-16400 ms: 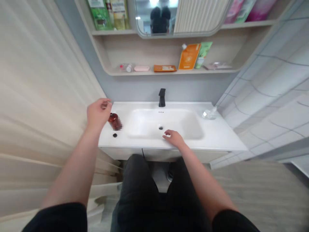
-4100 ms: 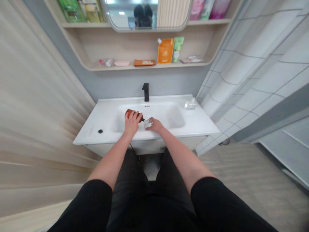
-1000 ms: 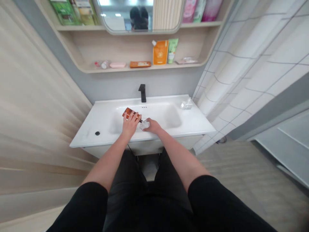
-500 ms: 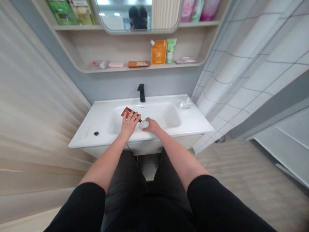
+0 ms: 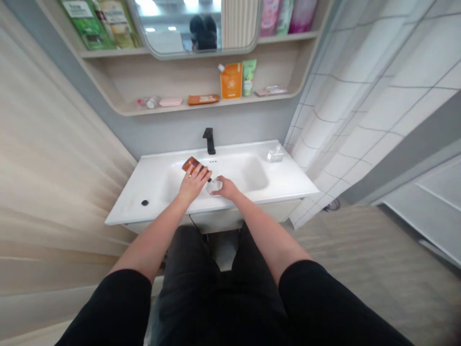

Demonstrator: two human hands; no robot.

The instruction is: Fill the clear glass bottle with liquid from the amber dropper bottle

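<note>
At the far left, a pale beige curtain (image 5: 46, 158) is hung beside the white vanity top (image 5: 126, 214), on which a round black fitting (image 5: 144, 203) is set. Over the left part of the white basin (image 5: 252, 178), an amber bottle (image 5: 190, 165) is gripped by the left hand (image 5: 192, 185), with the fingers (image 5: 197, 177) closed across its lower end. The bottle is tilted nearly onto its side, its base raised toward the upper left and its narrow black tip angled down to the right. That tip is brought just beside a small clear glass vessel (image 5: 214, 186), though whether the two touch cannot be told. The vessel is held near the basin's front edge by the right hand (image 5: 226, 188), which is curled around it rather than spread. Behind both hands, a black faucet (image 5: 209, 139) is mounted at the back rim. Higher up, a wooden shelf (image 5: 173, 109) is lined with small items, including an orange pouch (image 5: 231, 80) and a green tube (image 5: 248, 77). Toward the right, a clear packet (image 5: 275, 154) is placed on the vanity top, beside a white tiled wall (image 5: 360, 96).
</note>
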